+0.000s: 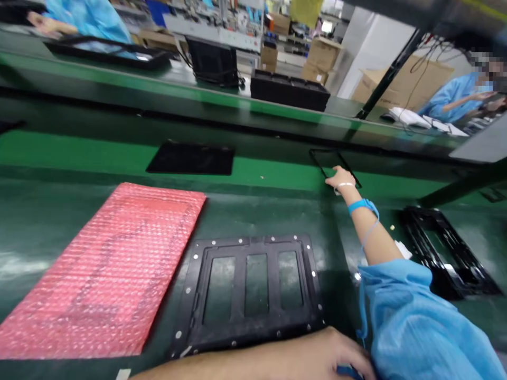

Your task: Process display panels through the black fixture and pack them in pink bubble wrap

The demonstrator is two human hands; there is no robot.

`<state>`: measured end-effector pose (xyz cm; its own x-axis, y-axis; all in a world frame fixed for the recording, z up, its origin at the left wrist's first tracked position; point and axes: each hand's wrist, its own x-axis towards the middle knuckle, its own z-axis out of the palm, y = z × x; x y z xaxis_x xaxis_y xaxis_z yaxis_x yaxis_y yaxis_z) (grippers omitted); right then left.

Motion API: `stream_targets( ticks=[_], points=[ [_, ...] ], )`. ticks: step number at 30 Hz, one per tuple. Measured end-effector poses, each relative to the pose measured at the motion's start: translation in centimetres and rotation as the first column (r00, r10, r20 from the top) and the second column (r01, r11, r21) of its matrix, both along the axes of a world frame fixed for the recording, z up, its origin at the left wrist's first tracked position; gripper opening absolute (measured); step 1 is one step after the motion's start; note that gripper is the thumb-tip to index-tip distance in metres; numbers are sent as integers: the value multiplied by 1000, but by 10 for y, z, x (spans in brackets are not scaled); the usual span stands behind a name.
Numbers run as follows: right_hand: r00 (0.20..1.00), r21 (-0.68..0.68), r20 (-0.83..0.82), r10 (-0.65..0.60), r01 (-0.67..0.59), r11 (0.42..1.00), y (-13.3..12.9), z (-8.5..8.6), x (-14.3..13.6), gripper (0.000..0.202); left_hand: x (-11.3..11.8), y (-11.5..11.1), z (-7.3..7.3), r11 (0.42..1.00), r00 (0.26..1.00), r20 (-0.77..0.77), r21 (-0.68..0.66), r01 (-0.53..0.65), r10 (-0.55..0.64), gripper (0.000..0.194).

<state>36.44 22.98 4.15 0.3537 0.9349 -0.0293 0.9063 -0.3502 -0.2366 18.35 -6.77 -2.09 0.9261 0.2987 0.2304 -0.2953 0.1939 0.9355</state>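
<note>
My right hand [341,178], with a blue strap round the wrist, reaches far out to a thin black rectangular frame [348,171] on the green strip. Its fingers are closed at the frame's near left edge. Along the bottom, my left forearm crosses to the right, and my left hand [346,356] is curled, partly cut off by the picture's edge. Something blue shows under its fingers, too little to name. Just beyond that forearm lies a black tray-like panel [237,285] with three rectangular openings and several pale round dots around its border.
A pink bubble-wrap bag [114,264] lies at left. Behind it rests a flat black panel [192,158]. Glossy black frames [447,248] lie at right, near a sloping dark post [467,184]. Black bins [289,89] stand on the raised ledge. Two people in blue work beyond.
</note>
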Motion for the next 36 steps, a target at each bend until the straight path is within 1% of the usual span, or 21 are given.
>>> stream_targets(
  ticks=[3, 5, 7, 9, 11, 12, 14, 16, 18, 20, 23, 24, 25, 26, 27, 28, 29, 30, 31, 33, 36],
  points=[
    [991, 52, -116, 69, -63, 997, -12, 11, 4, 45, -11, 2, 21, 991, 997, 9, -106, 80, -79, 57],
    [973, 90, -199, 119, -103, 991, -31, 14, 6, 53, -15, 4, 30, 977, 986, 17, -135, 167, -167, 52],
    [946, 134, -271, 180, -148, 980, -60, 16, 7, 60, -15, 7, 36, 963, 971, 18, -127, 239, -238, 47],
    [867, 266, -362, 343, -257, 929, -99, 19, 7, 61, -16, 10, 42, 961, 966, -5, -99, 257, -259, 39],
    [743, 420, -406, 532, -366, 831, -145, 25, 7, 57, -18, 14, 52, 970, 970, -31, -50, 239, -241, 29],
    [698, 461, -407, 589, -400, 792, -168, 28, 6, 55, -21, 16, 58, 972, 972, -31, -12, 234, -235, 25],
    [673, 476, -385, 632, -442, 760, -210, 33, 5, 52, -28, 18, 71, 961, 967, -16, 114, 253, -253, 23],
    [682, 451, -356, 639, -473, 757, -242, 34, 4, 48, -39, 16, 81, 920, 968, -54, 304, 248, -243, 18],
    [686, 413, -323, 652, -518, 749, -265, 31, 2, 44, -56, 11, 87, 845, 981, -158, 504, 179, -114, 9],
    [676, 369, -291, 677, -573, 732, -281, 24, -1, 39, -80, 4, 91, 763, 972, -212, 644, 59, 104, 15],
    [655, 327, -251, 712, -635, 700, -301, 9, -8, 36, -130, -7, 97, 694, 904, -124, 686, -220, 410, 15],
    [649, 326, -239, 722, -647, 689, -308, 3, -10, 34, -149, -10, 99, 651, 840, -72, 669, -359, 538, 17],
    [642, 332, -221, 734, -658, 675, -313, -3, -13, 33, -168, -12, 101, 562, 723, -27, 649, -512, 690, 18],
    [628, 333, -209, 749, -675, 659, -319, -8, -16, 33, -186, -14, 101, 419, 545, 6, 632, -652, 838, 18],
    [603, 329, -195, 774, -703, 631, -323, -13, -18, 33, -204, -13, 99, 235, 322, 30, 620, -749, 946, 15],
    [578, 323, -179, 796, -729, 603, -326, -16, -21, 33, -222, -12, 96, 52, 93, 35, 614, -788, 995, 11],
    [558, 314, -164, 813, -752, 579, -328, -19, -24, 33, -238, -9, 91, -97, -106, 22, 624, -775, 994, 9],
    [539, 300, -147, 829, -774, 557, -329, -20, -28, 34, -254, -4, 85, -194, -253, 4, 653, -732, 967, 13],
    [524, 284, -130, 842, -794, 538, -329, -21, -31, 34, -268, 2, 78, -231, -346, -26, 696, -680, 938, 20],
    [496, 252, -91, 864, -828, 502, -326, -21, -39, 35, -293, 15, 61, -250, -468, -43, 801, -544, 883, 30],
    [454, 212, -36, 890, -867, 451, -317, -22, -50, 35, -314, 32, 38, -203, -610, -73, 906, -371, 789, 40]
  ],
)
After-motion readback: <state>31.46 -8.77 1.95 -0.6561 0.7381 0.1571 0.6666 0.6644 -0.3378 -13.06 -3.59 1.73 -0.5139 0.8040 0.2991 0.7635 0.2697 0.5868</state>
